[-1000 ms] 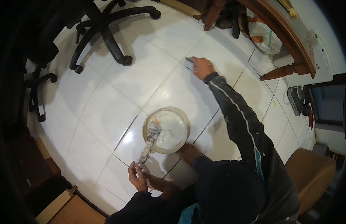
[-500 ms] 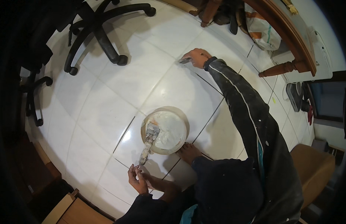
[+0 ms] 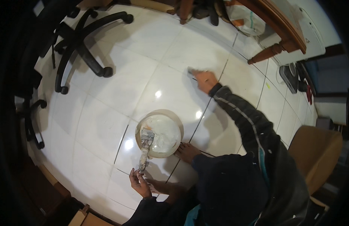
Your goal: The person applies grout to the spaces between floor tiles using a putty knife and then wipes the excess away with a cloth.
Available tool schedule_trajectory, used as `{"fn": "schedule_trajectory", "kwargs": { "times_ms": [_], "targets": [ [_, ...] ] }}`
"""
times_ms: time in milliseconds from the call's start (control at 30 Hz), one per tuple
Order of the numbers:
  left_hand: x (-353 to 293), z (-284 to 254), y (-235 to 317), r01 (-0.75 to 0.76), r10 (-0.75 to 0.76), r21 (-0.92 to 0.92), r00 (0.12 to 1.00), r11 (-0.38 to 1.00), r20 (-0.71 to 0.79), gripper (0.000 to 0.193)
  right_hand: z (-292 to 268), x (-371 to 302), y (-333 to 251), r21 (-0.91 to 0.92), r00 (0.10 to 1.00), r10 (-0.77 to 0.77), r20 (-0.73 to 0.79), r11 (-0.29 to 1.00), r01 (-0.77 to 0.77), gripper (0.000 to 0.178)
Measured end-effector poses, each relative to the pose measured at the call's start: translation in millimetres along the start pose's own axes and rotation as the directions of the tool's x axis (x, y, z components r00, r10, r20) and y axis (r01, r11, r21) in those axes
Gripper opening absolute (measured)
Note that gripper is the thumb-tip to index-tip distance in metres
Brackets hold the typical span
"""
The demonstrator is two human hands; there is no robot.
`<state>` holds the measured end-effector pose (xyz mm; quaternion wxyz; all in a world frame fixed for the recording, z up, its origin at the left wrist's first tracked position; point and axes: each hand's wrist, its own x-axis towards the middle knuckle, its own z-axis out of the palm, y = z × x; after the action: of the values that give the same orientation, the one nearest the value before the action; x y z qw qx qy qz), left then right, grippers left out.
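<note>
Right hand [image 3: 206, 81] pinches a grey scraper [image 3: 190, 71] at one o'clock from the bowl [image 3: 159, 155]; left hand [image 3: 139, 185] — loosely curled — sits at seven, near the putty knife [image 3: 145, 145] in white paste [image 3: 165, 132].

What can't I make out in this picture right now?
All in the head view:
The tool in the right hand: blurred, its grip covered by that hand.
The inside bottom of the bowl: covered by white paste.
Whether the left hand touches the spatula: too small to tell.
The black chair: its upper part is lost in the dark rim.
</note>
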<state>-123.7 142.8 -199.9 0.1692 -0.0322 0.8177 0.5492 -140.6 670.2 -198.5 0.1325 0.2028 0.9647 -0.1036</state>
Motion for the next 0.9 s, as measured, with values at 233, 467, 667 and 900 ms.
{"fn": "schedule_trajectory", "kwargs": {
  "times_ms": [233,467,667,900],
  "targets": [
    [10,-5,7,-0.110,0.110,0.051,0.994,0.993,-0.012,0.038,30,-53,7,0.140,0.975,0.000,-0.220,0.990,0.032,0.039],
    [7,-5,-4,-0.011,0.010,0.021,1.000,1.000,0.029,0.037,18,-103,15,0.094,0.990,0.140,-0.029,0.986,-0.137,0.037],
    [17,-3,-1,-0.029,0.029,0.004,0.998,1.000,0.055,0.038,11,-141,37,0.061,0.967,0.249,-0.059,0.967,-0.246,0.038],
    [22,-14,-19,-0.022,0.006,0.127,0.992,0.992,0.124,0.041,50,-217,66,0.108,0.922,0.384,-0.058,0.920,-0.376,0.047]
  ]
}}
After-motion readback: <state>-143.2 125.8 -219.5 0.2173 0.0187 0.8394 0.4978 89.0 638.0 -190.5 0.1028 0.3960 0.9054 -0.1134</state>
